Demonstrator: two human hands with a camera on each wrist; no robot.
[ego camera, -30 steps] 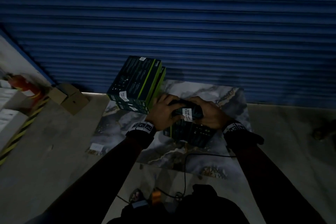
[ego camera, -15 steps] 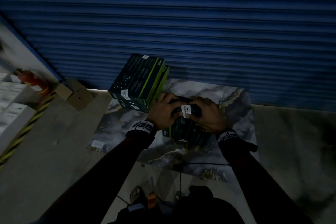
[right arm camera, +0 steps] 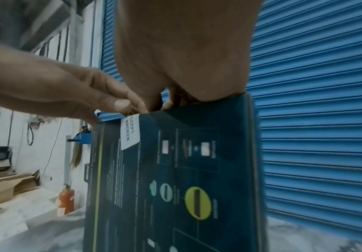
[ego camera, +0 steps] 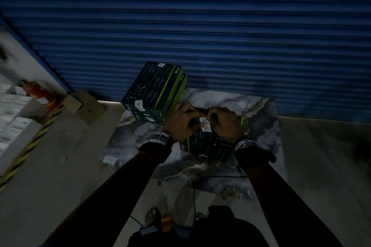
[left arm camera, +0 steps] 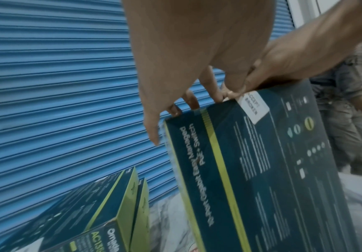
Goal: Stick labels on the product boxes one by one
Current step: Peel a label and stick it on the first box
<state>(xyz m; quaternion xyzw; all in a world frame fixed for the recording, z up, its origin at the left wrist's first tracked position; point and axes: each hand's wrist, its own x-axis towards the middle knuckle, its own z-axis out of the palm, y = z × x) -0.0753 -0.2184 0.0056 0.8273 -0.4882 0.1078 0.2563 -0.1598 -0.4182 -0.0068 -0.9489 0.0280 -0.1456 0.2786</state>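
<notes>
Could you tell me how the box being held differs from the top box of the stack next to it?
The held box stands upright on its edge under both hands, left hand and right hand; the top stacked box lies flat and untouched. The held box's white label is folded over its upper edge at the fingertips; the stacked box's label wraps its near edge. Both are dark boxes with a lime-green stripe.

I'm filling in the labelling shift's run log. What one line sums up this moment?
step: pressing white label over top edge | box: upright switch box | left hand: on top edge | right hand: on label | stack: already labelled
</notes>
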